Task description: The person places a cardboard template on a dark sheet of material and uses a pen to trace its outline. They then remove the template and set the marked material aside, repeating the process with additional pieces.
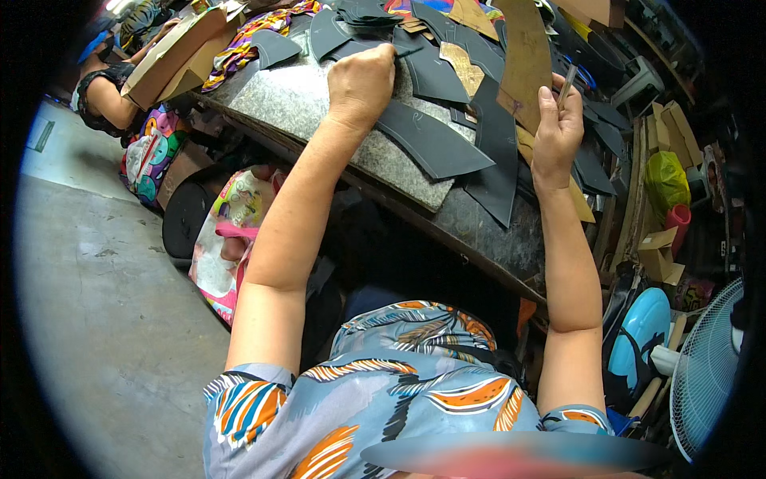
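Observation:
My left hand (363, 84) is closed in a fist over the grey speckled board (275, 96), among dark grey cut pieces; its curled fingers hide what they grip, if anything. A curved dark piece (435, 142) with pale marks lies to the right of my left wrist, overhanging the board. My right hand (558, 132) is closed, raised at the right part of the table. Between its thumb and fingers is a slim silver pen-like tool (567, 86). A long brown card pattern (524, 60) stands against the same hand, apparently held there too.
More dark pieces (435, 76) and brown patterns (461, 70) overlap across the table (511, 247). Beyond lies a colourful cloth (243, 40). A person (108, 92) is at far left by a cardboard box (179, 60). A fan (706, 367) stands at lower right, bags (231, 239) below left.

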Motion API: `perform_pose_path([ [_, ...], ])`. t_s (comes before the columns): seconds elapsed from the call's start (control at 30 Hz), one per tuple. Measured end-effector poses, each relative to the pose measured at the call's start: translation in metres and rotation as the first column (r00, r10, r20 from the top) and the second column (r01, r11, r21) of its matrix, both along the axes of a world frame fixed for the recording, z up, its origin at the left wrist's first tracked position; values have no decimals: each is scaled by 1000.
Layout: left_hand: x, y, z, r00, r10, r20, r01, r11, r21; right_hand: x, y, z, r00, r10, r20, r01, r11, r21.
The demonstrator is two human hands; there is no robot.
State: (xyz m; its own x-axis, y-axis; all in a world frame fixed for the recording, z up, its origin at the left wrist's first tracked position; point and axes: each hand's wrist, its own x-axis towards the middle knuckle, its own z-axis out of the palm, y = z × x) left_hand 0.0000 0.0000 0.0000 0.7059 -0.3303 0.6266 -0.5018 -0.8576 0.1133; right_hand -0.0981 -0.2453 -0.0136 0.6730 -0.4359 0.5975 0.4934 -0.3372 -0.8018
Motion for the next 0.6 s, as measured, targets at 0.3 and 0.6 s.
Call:
perform_pose_path([
  [0.3,-65,-24,-8,866,-475,155,482,876,-11,-1,2,4,1000,26,6,-26,1000,4],
  [0.6,-126,15,-10,884,-443,-152,458,885,84,-3,4,4,999,29,40,-28,999,-28],
])
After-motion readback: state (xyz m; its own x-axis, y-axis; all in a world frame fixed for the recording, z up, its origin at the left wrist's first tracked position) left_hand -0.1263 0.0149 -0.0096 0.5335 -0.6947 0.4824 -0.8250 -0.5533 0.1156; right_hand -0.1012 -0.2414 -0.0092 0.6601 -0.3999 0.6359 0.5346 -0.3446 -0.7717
